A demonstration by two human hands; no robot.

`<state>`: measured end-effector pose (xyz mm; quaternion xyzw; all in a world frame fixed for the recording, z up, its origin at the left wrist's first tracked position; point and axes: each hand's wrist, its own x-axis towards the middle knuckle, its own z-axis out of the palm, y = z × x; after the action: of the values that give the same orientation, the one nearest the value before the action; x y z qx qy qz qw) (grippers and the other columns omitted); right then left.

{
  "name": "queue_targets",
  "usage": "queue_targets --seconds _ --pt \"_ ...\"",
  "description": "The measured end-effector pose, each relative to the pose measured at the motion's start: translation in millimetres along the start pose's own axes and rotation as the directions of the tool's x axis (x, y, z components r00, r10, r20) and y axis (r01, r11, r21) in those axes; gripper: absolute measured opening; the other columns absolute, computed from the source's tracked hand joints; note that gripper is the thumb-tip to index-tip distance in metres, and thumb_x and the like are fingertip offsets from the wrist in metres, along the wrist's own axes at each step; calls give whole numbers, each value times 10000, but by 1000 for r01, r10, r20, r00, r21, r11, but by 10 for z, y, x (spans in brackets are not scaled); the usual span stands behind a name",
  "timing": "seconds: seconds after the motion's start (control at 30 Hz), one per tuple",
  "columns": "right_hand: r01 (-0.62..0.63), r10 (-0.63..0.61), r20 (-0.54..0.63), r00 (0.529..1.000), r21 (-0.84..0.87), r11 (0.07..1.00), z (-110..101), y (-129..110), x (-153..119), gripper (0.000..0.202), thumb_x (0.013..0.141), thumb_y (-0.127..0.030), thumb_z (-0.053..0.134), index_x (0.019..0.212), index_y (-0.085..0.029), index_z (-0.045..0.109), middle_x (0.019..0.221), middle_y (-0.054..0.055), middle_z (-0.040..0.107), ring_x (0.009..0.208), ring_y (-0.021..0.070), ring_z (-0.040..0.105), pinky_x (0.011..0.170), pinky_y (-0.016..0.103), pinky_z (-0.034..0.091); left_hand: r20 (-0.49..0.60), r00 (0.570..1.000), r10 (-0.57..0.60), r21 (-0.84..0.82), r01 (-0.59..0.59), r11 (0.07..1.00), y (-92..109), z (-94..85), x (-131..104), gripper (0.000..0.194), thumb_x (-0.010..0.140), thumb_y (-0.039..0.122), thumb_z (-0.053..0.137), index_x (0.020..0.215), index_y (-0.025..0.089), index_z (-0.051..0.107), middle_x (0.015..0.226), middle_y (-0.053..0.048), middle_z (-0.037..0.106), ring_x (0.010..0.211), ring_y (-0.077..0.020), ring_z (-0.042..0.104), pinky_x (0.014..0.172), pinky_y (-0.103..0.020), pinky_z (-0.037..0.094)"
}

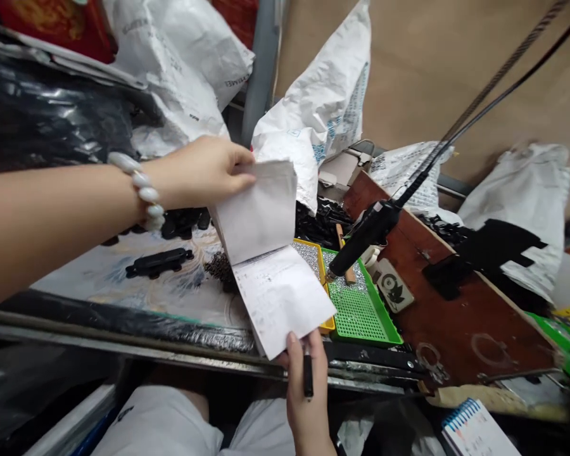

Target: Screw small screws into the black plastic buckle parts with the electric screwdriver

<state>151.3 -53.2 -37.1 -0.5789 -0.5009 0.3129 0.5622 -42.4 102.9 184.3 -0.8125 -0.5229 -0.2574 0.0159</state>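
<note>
An open notebook with white pages is held tilted above the front of the workbench. Faint handwriting shows on its lower page. My left hand, with a beaded bracelet at the wrist, pinches the top edge of the upper pages between thumb and fingers. At the bottom corner, my right hand grips the lower page edge, and a dark pen is tucked between its fingers. Behind the notebook lies a heap of small dark screws, partly covered. A black plastic part rests on the bench to the left.
An electric screwdriver hangs by its cord over a green perforated tray with silvery small pieces. Beside it stands a yellow tray. A brown board slants at right. White sacks stand behind; a spiral notepad lies lower right.
</note>
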Motion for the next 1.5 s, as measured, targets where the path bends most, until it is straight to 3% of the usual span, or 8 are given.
queue_targets --seconds 0.13,0.37,0.6,0.73,0.93,1.07,1.17,1.5 --pt "-105 97 106 990 71 992 7 -125 -70 208 871 -401 468 891 -196 501 917 80 657 781 171 669 667 273 566 155 964 216 143 -238 961 -88 226 348 165 826 247 516 822 118 619 630 23 516 582 -88 441 567 -200 266" --pt "327 -345 -47 937 -223 918 -431 -218 -265 246 855 -192 458 1063 -293 542 954 49 673 824 179 666 714 295 560 201 943 266 193 -304 933 -58 457 293 181 850 243 461 844 145 612 736 -23 607 637 -120 480 569 -200 250" --pt "536 -535 63 843 -196 821 -64 -735 896 368 837 -196 524 1199 -207 462 1227 102 554 1135 187 520 956 352 433 229 940 253 90 -279 956 5 291 -18 165 820 278 455 787 210 602 734 -10 638 639 -158 547 568 -242 315" --pt "364 -357 234 905 10 931 313 -837 1537 406 746 -215 590 1137 -181 484 1061 62 591 968 184 556 862 326 443 231 952 200 44 -216 975 -111 323 -108 184 824 300 438 825 226 607 753 -2 658 685 -175 587 569 -245 365" --pt "259 -267 325 907 69 963 530 -627 1800 128 697 -247 553 801 -178 527 693 -42 495 633 109 467 598 225 391 73 970 232 102 -239 966 -338 618 -275 401 832 248 453 1222 161 493 1175 -122 593 1077 -261 547 863 -363 441" --pt "227 -237 324 916 68 972 612 -485 1867 130 688 -257 549 788 -180 517 707 -42 519 647 105 470 616 222 394 -137 823 551 297 -496 816 -486 892 -421 461 848 127 426 1302 201 434 1402 -125 410 1351 -258 272 1097 -457 219" --pt "207 -211 320 924 47 977 660 -414 1925 124 685 -244 550 786 -179 521 705 -42 542 656 108 486 633 229 413 -74 767 637 340 -581 739 -510 1093 -567 422 849 126 455 1249 255 491 1437 -91 375 1378 -265 197 1110 -529 137" --pt "93 -98 -15 995 -203 975 723 -207 2348 218 725 -124 505 943 -128 508 846 76 579 802 197 551 761 351 437 266 884 384 -44 -387 921 -448 1536 -1339 369 852 342 499 1181 186 561 1290 -123 545 1198 -260 498 979 -442 447"
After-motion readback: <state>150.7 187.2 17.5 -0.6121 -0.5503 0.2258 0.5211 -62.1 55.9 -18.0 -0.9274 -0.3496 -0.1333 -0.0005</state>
